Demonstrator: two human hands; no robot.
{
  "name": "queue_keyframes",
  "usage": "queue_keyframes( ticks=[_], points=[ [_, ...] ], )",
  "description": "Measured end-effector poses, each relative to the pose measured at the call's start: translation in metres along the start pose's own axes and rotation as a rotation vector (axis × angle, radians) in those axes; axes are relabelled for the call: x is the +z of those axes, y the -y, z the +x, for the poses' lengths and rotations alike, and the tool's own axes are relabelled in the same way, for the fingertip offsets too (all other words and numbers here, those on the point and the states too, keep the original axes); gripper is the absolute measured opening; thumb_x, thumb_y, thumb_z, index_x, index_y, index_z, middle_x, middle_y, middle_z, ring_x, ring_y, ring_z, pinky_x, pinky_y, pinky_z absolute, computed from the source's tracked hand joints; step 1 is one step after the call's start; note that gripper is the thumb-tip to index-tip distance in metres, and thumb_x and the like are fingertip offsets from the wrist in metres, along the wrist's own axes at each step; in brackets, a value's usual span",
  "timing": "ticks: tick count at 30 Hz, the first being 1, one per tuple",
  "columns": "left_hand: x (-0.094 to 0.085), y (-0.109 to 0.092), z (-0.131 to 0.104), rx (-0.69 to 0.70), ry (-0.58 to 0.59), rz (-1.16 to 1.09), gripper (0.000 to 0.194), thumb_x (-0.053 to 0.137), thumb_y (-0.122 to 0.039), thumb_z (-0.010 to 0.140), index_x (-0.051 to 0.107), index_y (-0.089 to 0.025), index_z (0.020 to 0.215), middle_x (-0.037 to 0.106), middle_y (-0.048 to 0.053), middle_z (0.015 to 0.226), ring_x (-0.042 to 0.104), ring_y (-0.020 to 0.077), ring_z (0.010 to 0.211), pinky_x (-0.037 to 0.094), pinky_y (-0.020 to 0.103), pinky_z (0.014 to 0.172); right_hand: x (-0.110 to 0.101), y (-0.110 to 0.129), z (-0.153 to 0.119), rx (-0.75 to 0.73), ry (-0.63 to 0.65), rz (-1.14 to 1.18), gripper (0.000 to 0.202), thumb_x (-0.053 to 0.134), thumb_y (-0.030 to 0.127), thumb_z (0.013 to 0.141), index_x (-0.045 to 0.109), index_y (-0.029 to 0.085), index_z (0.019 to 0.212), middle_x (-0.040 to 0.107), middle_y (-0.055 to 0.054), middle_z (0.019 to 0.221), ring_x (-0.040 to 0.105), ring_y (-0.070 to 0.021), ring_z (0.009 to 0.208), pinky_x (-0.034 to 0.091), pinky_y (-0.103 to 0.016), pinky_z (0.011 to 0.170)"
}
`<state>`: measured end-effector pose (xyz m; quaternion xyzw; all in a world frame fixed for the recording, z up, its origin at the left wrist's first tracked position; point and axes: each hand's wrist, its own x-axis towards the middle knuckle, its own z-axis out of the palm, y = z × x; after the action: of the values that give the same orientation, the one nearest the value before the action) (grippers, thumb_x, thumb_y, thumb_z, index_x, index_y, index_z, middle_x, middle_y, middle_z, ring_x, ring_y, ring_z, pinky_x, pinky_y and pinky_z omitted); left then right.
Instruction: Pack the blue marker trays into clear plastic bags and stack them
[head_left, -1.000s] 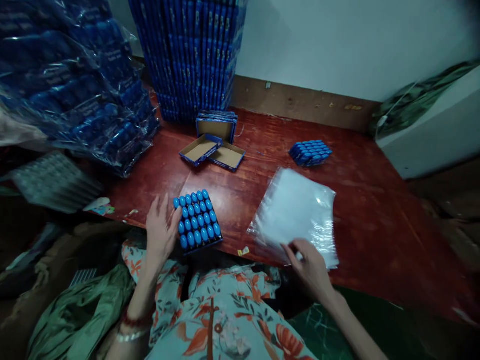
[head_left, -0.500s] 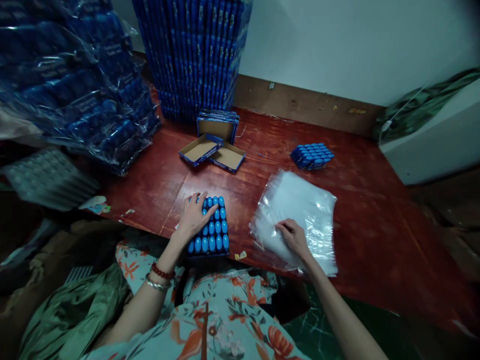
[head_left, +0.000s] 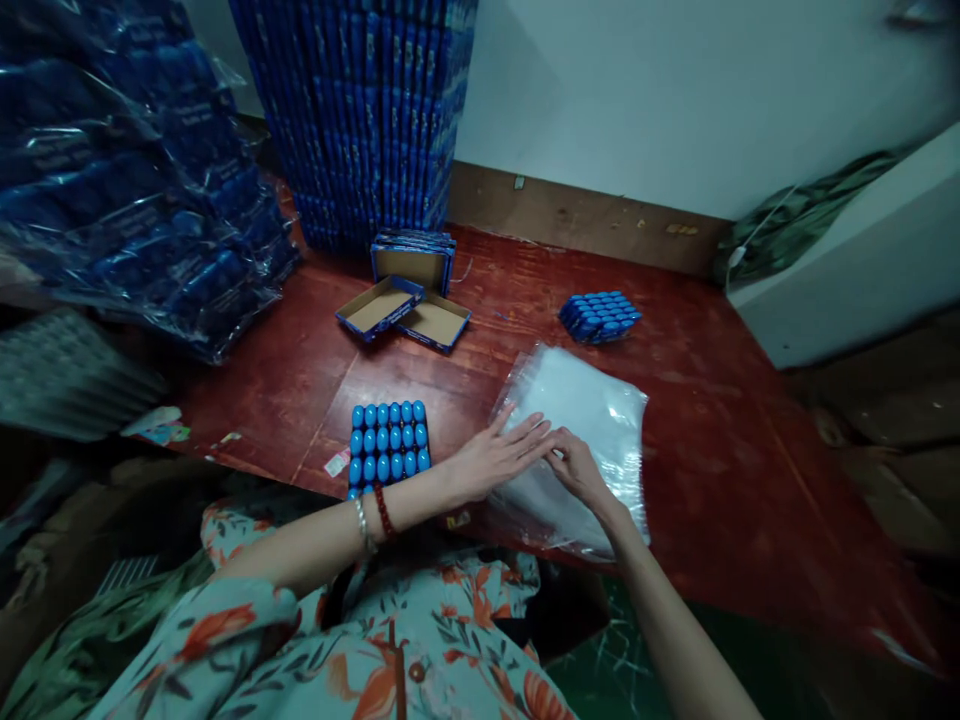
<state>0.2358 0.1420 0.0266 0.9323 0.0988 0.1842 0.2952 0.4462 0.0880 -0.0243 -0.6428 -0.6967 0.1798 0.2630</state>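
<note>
My left hand (head_left: 504, 460) reaches across to the clear plastic bags (head_left: 592, 400), its fingers stretched out over their left part. Close against its fingertips is my right hand (head_left: 577, 465), thumb and fingers pinched at the bag surface; what lies between them is too small to make out. A tray of blue oval pieces (head_left: 390, 440) lies near the table's front edge, left of the bags, with my left forearm crossing its near edge. Neither hand touches that tray.
Two shallow cardboard trays (head_left: 381, 306) lie before a few upright ones (head_left: 412, 262). A blue pack (head_left: 600, 316) sits behind the bags. Tall blue stacks (head_left: 360, 120), plastic-wrapped packs (head_left: 142, 190) and grey trays (head_left: 67, 375) stand to the left.
My left hand has left the tray of blue pieces and moved right onto the bags, beside my right hand. The view has shifted slightly; my right hand stays at the bags.
</note>
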Motion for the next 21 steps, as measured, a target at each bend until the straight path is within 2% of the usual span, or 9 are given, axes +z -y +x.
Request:
queue_keyframes(
  ticks=[2, 4, 7, 9, 12, 14, 17, 19, 21],
  points=[
    [0.013, 0.0, 0.016, -0.068, 0.009, -0.046, 0.052, 0.043, 0.009, 0.073, 0.059, -0.007, 0.12, 0.061, 0.021, 0.123, 0.045, 0.0279, 0.13, 0.013, 0.048, 0.116, -0.001, -0.004, -0.001, -0.006, 0.006, -0.019, 0.042, 0.04, 0.045, 0.09, 0.063, 0.021, 0.064, 0.064, -0.007, 0.065, 0.054, -0.0209, 0.068, 0.044, -0.035, 0.069],
    [0.02, 0.004, 0.026, -0.172, -0.006, -0.113, 0.038, 0.045, 0.009, 0.072, 0.069, -0.009, 0.094, 0.071, 0.018, 0.091, 0.06, 0.0283, 0.111, 0.023, 0.046, 0.113, -0.005, -0.01, -0.001, 0.005, 0.022, -0.016, 0.041, 0.041, 0.044, 0.09, 0.065, 0.02, 0.067, 0.065, -0.007, 0.066, 0.055, -0.0213, 0.071, 0.045, -0.035, 0.07],
    [0.015, 0.016, 0.037, -0.301, -0.015, -0.254, 0.03, 0.05, 0.009, 0.066, 0.064, -0.018, 0.062, 0.065, 0.008, 0.064, 0.065, 0.0256, 0.088, 0.034, 0.043, 0.105, -0.021, -0.014, -0.001, 0.057, 0.022, -0.003, 0.044, 0.038, 0.047, 0.092, 0.066, 0.021, 0.07, 0.068, -0.007, 0.07, 0.057, -0.0224, 0.077, 0.046, -0.037, 0.075],
    [0.005, 0.025, 0.043, -0.369, -0.006, -0.306, 0.031, 0.052, 0.008, 0.063, 0.057, -0.019, 0.051, 0.057, 0.004, 0.054, 0.064, 0.0237, 0.076, 0.041, 0.042, 0.096, -0.035, -0.008, -0.002, 0.121, -0.036, -0.005, 0.048, 0.032, 0.05, 0.094, 0.069, 0.021, 0.086, 0.071, -0.007, 0.084, 0.058, -0.0236, 0.086, 0.046, -0.039, 0.08],
    [-0.007, 0.036, 0.054, -0.43, 0.001, -0.348, 0.029, 0.055, 0.005, 0.062, 0.052, -0.019, 0.045, 0.048, -0.001, 0.046, 0.056, 0.0185, 0.058, 0.046, 0.037, 0.078, -0.052, 0.013, -0.005, 0.157, -0.044, -0.04, 0.051, 0.026, 0.05, 0.095, 0.059, 0.022, 0.122, 0.068, -0.008, 0.11, 0.057, -0.0238, 0.101, 0.045, -0.04, 0.088],
    [-0.011, 0.04, 0.06, -0.448, 0.0, -0.394, 0.027, 0.061, 0.001, 0.061, 0.051, -0.019, 0.046, 0.047, -0.002, 0.046, 0.049, 0.0151, 0.053, 0.045, 0.034, 0.072, -0.053, 0.031, -0.007, 0.083, 0.032, -0.145, 0.05, 0.036, 0.051, 0.093, 0.052, 0.022, 0.13, 0.063, -0.009, 0.12, 0.055, -0.0258, 0.108, 0.042, -0.041, 0.092],
    [-0.01, 0.039, 0.066, -0.468, -0.038, -0.472, 0.025, 0.069, -0.001, 0.057, 0.052, -0.019, 0.051, 0.046, -0.004, 0.048, 0.044, 0.0141, 0.055, 0.044, 0.032, 0.073, -0.039, 0.047, -0.005, 0.014, 0.031, -0.366, 0.032, 0.045, 0.036, 0.09, 0.063, 0.019, 0.111, 0.068, -0.011, 0.108, 0.057, -0.0285, 0.103, 0.038, -0.043, 0.093],
    [-0.008, 0.038, 0.066, -0.495, -0.107, -0.522, 0.023, 0.065, 0.002, 0.059, 0.056, -0.02, 0.057, 0.047, -0.003, 0.051, 0.047, 0.0158, 0.059, 0.044, 0.033, 0.08, -0.027, 0.049, 0.001, 0.068, -0.082, -0.441, 0.025, 0.039, 0.022, 0.091, 0.064, 0.019, 0.094, 0.07, -0.009, 0.087, 0.061, -0.0248, 0.087, 0.039, -0.038, 0.086],
    [-0.009, 0.038, 0.063, -0.564, -0.258, -0.598, 0.026, 0.058, 0.005, 0.063, 0.062, -0.019, 0.068, 0.052, -0.001, 0.057, 0.053, 0.0189, 0.068, 0.041, 0.034, 0.088, -0.019, 0.049, 0.008, 0.122, -0.239, -0.454, 0.027, 0.035, 0.019, 0.093, 0.062, 0.018, 0.089, 0.068, -0.007, 0.078, 0.061, -0.0202, 0.073, 0.039, -0.03, 0.071]
  ],
)
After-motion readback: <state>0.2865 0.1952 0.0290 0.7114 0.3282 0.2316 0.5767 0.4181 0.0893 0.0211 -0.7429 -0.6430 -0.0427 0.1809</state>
